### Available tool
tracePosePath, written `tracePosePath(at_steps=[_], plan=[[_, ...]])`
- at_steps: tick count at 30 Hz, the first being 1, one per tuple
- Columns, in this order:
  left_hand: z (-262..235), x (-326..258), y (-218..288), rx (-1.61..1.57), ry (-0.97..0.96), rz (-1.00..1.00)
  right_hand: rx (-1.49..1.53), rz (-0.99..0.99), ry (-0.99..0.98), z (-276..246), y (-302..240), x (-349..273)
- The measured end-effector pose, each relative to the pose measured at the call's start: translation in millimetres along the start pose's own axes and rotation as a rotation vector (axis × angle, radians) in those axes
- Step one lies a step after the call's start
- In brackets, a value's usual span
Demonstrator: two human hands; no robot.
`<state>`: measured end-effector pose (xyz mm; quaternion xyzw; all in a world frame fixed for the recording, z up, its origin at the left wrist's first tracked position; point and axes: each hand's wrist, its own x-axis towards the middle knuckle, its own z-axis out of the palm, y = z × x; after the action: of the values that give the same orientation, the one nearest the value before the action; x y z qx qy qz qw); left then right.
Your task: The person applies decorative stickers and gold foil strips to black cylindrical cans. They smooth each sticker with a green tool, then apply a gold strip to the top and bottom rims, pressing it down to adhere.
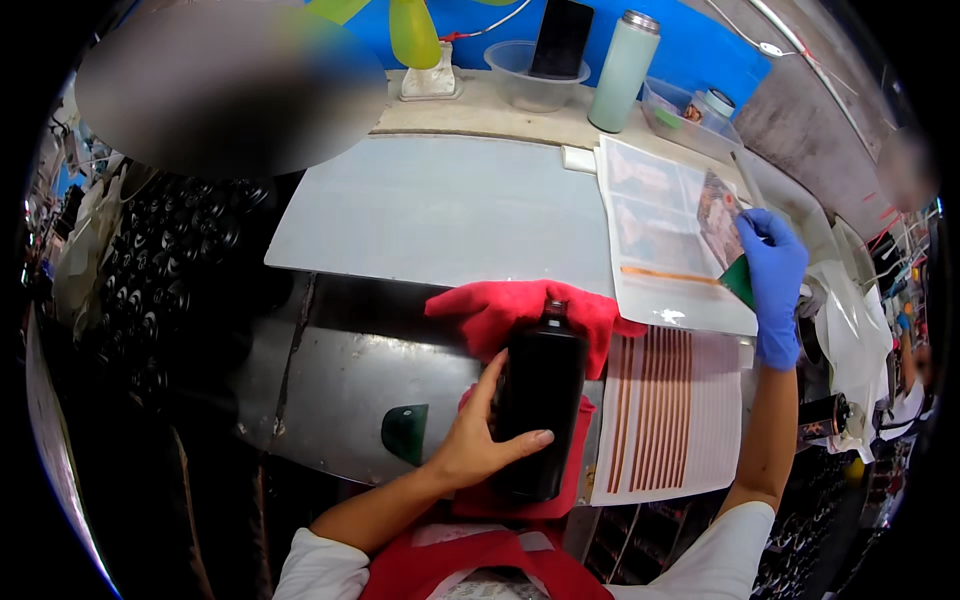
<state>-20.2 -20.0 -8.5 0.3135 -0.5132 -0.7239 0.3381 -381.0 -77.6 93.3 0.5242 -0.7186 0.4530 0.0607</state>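
A glossy black bottle (pixel 543 410) lies on red cloth (pixel 490 303), its narrow neck pointing away from me. My bare left hand (pixel 480 430) grips it, thumb across the top and fingers along its left side. At the right, my right hand (pixel 775 275) wears a blue glove. Its thumb and fingertips pinch the edge of a small printed decal (pixel 720 220) over a pale sheet of printed decals (pixel 655 250). A green flat scraper (pixel 738 281) sticks out from under the same hand. Another dark green scraper (pixel 404 433) rests on the metal tabletop, left of the bottle.
A sheet with brown stripes (pixel 660 420) lies right of the bottle. Beyond are a pale board (pixel 450 205), a green fan (pixel 415 35), a clear bowl (pixel 520 88) with a phone (pixel 562 40), and a mint flask (pixel 625 75). Several black bottles (pixel 180 270) stand at the left.
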Motion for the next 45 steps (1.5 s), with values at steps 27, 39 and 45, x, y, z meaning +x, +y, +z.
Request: tracePosePath(at_steps=[27,39,45], plan=[[-15.7,17.0,2.2,-0.197,0.305,0.133,0.427,0.658,-0.663,31.6,-136.3,-153.4],[-14.4,42.2,-5.4,-0.222,0.393,0.197,0.436,0.696,-0.636,47.1,-124.8,-143.3],[-18.4,47.6,-18.6,-0.214,0.358,0.193,0.473,0.714,-0.593,50.2,-115.8,-146.2]])
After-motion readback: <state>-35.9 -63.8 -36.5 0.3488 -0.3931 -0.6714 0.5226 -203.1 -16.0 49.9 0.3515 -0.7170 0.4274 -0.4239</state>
